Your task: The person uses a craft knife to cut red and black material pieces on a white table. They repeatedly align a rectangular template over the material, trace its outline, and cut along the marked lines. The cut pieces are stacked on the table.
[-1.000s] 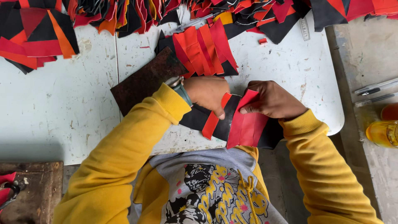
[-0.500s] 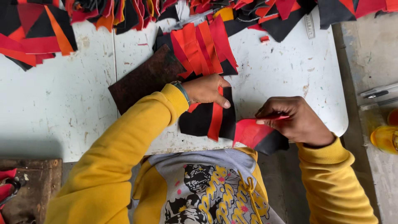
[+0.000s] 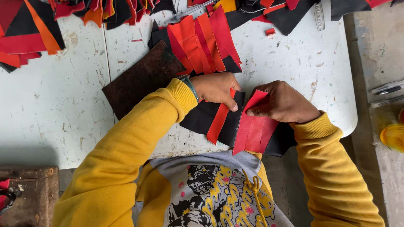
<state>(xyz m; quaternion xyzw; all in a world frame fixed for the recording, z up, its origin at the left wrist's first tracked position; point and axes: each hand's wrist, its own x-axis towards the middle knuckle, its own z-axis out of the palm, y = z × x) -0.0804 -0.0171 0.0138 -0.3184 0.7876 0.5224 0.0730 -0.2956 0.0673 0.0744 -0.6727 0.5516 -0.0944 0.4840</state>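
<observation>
My left hand (image 3: 216, 88) presses down on a narrow red strip (image 3: 219, 124) that lies across a black leather piece (image 3: 200, 117) at the near edge of the white table (image 3: 54, 105). My right hand (image 3: 284, 103) holds a wider red leather piece (image 3: 254, 128), laying it over the black piece just right of the strip. Both sleeves are yellow.
A fanned stack of red and orange strips (image 3: 202, 40) lies behind the hands on a dark brown board (image 3: 139, 77). More red, orange and black offcuts (image 3: 29, 29) crowd the far edge. A yellow container (image 3: 393, 136) and pens (image 3: 387, 89) sit on the right bench.
My right hand has brought the wide red piece back from the right onto the black piece, beside the strip. My left hand has stayed pressing the strip.
</observation>
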